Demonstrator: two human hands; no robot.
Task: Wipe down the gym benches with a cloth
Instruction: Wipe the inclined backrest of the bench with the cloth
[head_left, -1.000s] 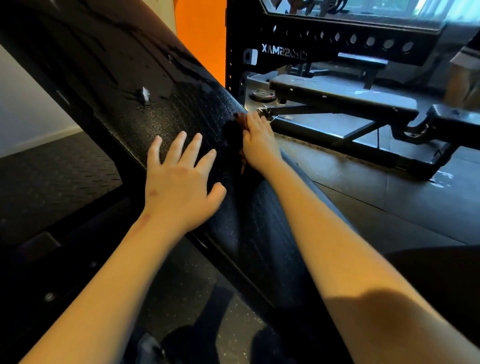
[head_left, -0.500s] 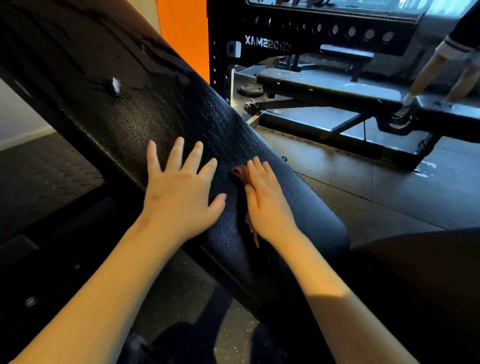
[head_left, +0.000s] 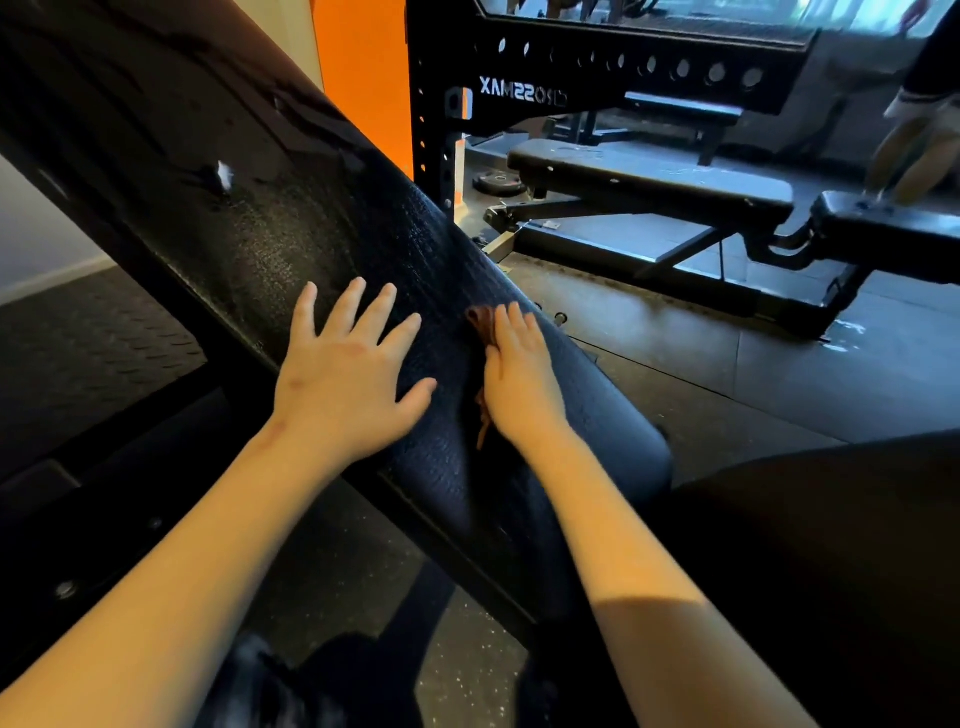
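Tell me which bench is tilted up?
The near bench, with the brown cloth on it, slopes up. The far bench by the rack lies flat.

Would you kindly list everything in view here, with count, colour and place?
Inclined textured bench pad: one, black, slanting from upper left to centre.
Small crumpled cloth: one, brown, on the pad, centre.
Flat padded bench: one plainly, black, background right.
Perforated steel rack: one, black, behind that bench.
Weight plate: one, dark, floor beside the rack.
Wall panel: one, orange, top centre.
Rubber floor: one, dark grey, throughout.
Left hand: one, fingers spread flat on the pad.
Right hand: one, straight fingers pressing the cloth.
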